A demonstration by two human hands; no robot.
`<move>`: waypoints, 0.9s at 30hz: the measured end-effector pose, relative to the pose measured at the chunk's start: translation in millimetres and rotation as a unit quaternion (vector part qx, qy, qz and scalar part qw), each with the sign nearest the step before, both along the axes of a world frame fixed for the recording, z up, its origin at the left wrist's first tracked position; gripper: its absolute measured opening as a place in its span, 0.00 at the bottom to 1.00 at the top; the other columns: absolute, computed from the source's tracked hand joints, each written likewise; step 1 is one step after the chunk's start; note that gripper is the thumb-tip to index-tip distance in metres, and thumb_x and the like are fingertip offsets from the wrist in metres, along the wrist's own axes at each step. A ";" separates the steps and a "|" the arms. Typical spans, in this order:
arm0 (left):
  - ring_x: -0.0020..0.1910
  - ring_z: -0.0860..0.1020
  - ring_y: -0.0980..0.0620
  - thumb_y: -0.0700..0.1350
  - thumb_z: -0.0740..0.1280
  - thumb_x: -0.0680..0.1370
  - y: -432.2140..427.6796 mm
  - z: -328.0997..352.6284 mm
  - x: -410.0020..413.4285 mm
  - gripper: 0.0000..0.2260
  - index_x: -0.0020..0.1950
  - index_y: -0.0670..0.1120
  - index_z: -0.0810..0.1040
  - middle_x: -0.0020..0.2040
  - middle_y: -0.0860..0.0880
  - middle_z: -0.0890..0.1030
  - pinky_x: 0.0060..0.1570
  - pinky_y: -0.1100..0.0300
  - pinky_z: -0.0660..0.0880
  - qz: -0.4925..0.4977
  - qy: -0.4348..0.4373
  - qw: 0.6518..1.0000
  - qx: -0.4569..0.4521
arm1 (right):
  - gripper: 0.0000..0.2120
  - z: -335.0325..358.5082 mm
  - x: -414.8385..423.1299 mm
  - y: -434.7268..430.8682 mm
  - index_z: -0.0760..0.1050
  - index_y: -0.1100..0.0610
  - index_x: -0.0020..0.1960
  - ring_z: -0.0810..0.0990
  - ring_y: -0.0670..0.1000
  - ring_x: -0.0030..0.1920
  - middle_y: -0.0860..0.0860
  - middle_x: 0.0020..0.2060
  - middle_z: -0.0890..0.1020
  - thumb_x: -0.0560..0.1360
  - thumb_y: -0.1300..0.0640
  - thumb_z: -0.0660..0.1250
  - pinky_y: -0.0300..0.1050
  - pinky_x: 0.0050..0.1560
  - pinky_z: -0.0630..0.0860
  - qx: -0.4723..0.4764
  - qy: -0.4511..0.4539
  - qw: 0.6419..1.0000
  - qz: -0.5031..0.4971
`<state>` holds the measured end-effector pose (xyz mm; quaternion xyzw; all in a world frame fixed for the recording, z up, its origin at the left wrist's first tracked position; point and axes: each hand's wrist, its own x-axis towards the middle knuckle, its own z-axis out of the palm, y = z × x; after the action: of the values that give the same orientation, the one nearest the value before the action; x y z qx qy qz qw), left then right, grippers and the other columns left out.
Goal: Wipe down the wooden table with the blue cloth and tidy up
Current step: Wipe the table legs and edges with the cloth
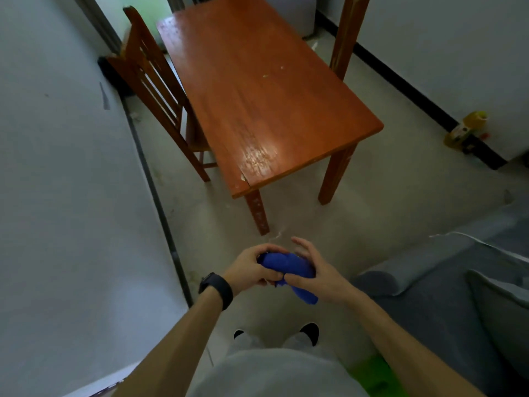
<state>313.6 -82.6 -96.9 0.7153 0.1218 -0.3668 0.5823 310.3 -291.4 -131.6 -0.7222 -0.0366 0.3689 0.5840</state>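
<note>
Bunched blue cloth (286,267), wadded tight and held in mid-air between both hands, low in the head view; above the pale floor (372,196), well apart from the wooden table (257,110) and touching no part of it. Lower end of the wad hanging past the heel of the right palm.

At the left hand (249,270), fingers curled over the upper left end of the wad with the thumb underneath: a firm grasp on the cloth. Round the left wrist, a black wristband (216,286).

At the right hand (320,272), thumb laid across the near side of the cloth, pinning it against the palm; fingers loosely spread behind the wad, the topmost raised clear of the fabric.

Ahead of the hands, the wooden table: rectangular, reddish-brown, long axis running away from the camera. Near end glossy, with a patch of worn finish and a split close to the near left corner. Near the middle of the top, a few pale crumbs (266,76).

Along the table's left side, a slat-backed wooden chair (151,81), seat partly under the tabletop, back near the grey wall (57,167). At the far right side, part of a second chair (347,32).

On the floor against the right-hand wall, by the black skirting (406,88), a yellow bottle (469,130), label unreadable. To the right of the arms, grey upholstery (443,296) with a white cable (463,235) lying across it. Below the hands, two dark shoe tips (310,332). At the bottom edge, a green patch (375,376), too blurred to identify.
</note>
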 end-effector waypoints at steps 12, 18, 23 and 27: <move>0.53 0.77 0.55 0.42 0.69 0.78 35.7 -66.9 44.2 0.16 0.62 0.57 0.73 0.63 0.50 0.76 0.50 0.62 0.75 0.088 -0.125 0.969 0.194 | 0.23 -67.3 30.3 43.7 0.68 0.41 0.70 0.78 0.35 0.53 0.38 0.57 0.79 0.78 0.52 0.68 0.30 0.49 0.75 -0.058 -0.054 0.994 -0.079; 0.74 0.62 0.50 0.52 0.65 0.80 90.7 -131.8 107.5 0.28 0.77 0.53 0.60 0.77 0.49 0.60 0.72 0.52 0.62 0.079 -0.307 0.879 0.355 | 0.26 -162.1 64.2 63.9 0.61 0.45 0.76 0.76 0.47 0.63 0.46 0.65 0.76 0.81 0.53 0.64 0.41 0.59 0.73 -0.121 -0.027 0.982 -0.142; 0.79 0.47 0.52 0.55 0.55 0.83 119.2 -198.0 156.0 0.28 0.80 0.53 0.48 0.80 0.53 0.46 0.77 0.46 0.50 -0.049 -0.406 0.809 0.423 | 0.27 -228.1 104.6 99.7 0.57 0.42 0.77 0.80 0.42 0.53 0.41 0.56 0.78 0.82 0.57 0.61 0.33 0.49 0.77 -0.145 -0.059 0.976 -0.148; 0.79 0.52 0.46 0.49 0.61 0.82 138.0 -270.0 173.0 0.29 0.80 0.51 0.51 0.81 0.51 0.52 0.71 0.37 0.61 -0.040 -0.516 0.769 0.375 | 0.29 -298.0 142.0 137.6 0.53 0.35 0.76 0.79 0.53 0.54 0.50 0.65 0.73 0.81 0.54 0.60 0.53 0.53 0.78 -0.196 -0.174 0.946 -0.192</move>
<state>486.5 55.4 -366.9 0.9625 -0.0981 0.1094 0.2282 452.3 -153.8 -429.6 -0.8686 0.0751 0.1185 0.4753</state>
